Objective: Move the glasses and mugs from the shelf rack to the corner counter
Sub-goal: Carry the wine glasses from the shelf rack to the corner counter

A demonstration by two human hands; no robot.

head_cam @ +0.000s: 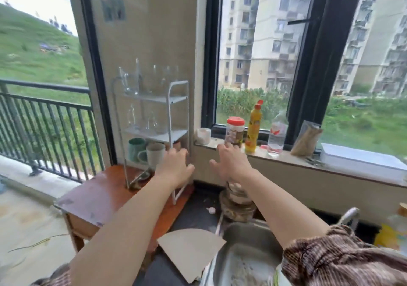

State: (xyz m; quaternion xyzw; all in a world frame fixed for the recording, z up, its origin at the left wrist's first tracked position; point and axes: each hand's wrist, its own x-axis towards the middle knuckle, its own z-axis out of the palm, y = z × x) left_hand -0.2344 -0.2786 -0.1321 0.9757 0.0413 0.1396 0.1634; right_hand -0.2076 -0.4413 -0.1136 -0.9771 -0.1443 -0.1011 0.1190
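A white wire shelf rack [178, 107] stands on a brown wooden table [99, 195] in the corner. Its top shelf carries several clear glasses and a glass jug [130, 83]. More clear glasses [152, 120] stand on the middle shelf. Below sit a green mug [135, 148] and a white mug [154, 153]. My left hand [176, 166] hovers open just right of the white mug, at the rack's front post. My right hand [231, 162] is open too, fingers spread, in front of the windowsill. The dark corner counter [198, 210] lies below both hands.
The windowsill holds a white cup [203, 136], a red-lidded jar [235, 131], a yellow bottle [253, 129], a water bottle [277, 138] and a white box [361, 160]. Stacked bowls [236, 204] sit behind a steel sink [244, 259]. A cardboard piece [189, 250] lies on the counter.
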